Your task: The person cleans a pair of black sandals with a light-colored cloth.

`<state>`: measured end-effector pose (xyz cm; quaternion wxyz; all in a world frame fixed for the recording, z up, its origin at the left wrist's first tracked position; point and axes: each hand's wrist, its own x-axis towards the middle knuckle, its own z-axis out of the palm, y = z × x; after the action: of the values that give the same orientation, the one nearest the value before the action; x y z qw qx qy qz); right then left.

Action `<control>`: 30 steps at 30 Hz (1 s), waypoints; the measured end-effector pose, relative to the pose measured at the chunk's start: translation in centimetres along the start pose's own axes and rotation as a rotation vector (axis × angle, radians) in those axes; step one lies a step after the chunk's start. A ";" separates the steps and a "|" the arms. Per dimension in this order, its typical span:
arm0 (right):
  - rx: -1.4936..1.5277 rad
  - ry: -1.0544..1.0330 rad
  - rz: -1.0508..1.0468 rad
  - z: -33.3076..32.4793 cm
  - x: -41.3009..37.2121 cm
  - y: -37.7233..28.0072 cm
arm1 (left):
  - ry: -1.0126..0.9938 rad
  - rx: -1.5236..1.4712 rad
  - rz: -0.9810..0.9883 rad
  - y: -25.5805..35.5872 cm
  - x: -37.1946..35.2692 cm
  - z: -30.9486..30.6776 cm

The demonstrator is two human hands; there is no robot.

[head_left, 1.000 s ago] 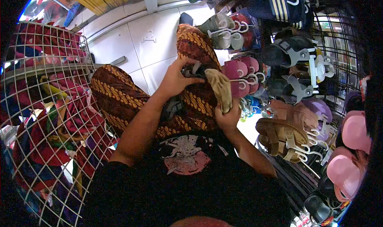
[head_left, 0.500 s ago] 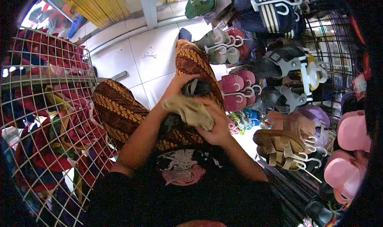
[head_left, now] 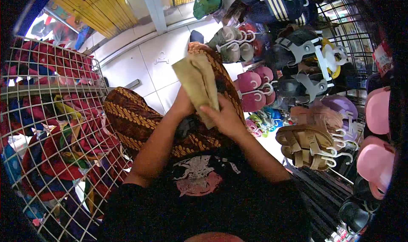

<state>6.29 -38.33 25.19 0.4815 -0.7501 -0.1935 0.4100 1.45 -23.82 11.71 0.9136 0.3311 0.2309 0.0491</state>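
Note:
A folded khaki cloth point(head_left: 197, 82) stands up over my lap, in front of my knees. My right hand point(head_left: 223, 116) grips its lower end, with the thumb lying across the front. My left hand point(head_left: 182, 104) is against the left side of the cloth, its fingers hidden behind it. Under my hands are my legs in brown patterned batik trousers point(head_left: 131, 114). A dark item point(head_left: 183, 127) lies on my lap beside my left wrist; its kind is hard to make out.
On the right hang pink slippers point(head_left: 253, 89), brown sandals point(head_left: 304, 144) and black sandals point(head_left: 297, 50) on white hangers. A wire grid point(head_left: 55, 127) with colourful cloth behind it stands at the left. A white hanger point(head_left: 161, 58) lies on the tiled floor point(head_left: 140, 82).
The cloth was crumpled and low between my hands; now it is raised and stretched upright. The black item by my left fingers is now mostly hidden. My view has shifted slightly.

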 end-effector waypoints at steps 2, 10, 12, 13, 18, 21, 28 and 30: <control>0.161 0.003 0.005 -0.1 -0.1 0.9 | -0.009 0.364 0.138 -0.6 0.0 -0.7; 0.863 -0.102 0.362 -5.1 0.7 2.5 | -0.049 1.184 0.508 3.8 -2.9 3.3; 1.028 -0.055 0.341 -5.1 0.4 2.6 | -0.033 1.208 0.535 3.8 -3.2 3.6; 1.139 -0.063 0.319 -5.0 0.5 2.8 | -0.028 1.219 0.546 3.7 -3.3 3.6; 1.350 0.052 0.236 -4.1 0.6 4.4 | -0.054 1.239 0.563 3.7 -3.0 3.5; 1.026 0.227 0.136 -3.8 -0.1 3.6 | -0.037 1.242 0.423 4.0 -3.4 3.8; 0.065 0.105 0.057 -2.9 -3.2 5.1 | -0.049 1.127 0.479 2.8 -2.5 2.4; -0.094 0.088 -0.067 -2.1 -3.4 5.3 | -0.077 1.010 0.466 1.4 -1.3 1.1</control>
<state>5.38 -44.30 22.39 0.4673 -0.7823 -0.2161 0.3505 0.87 -23.70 13.90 0.6142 0.7716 0.1129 0.1210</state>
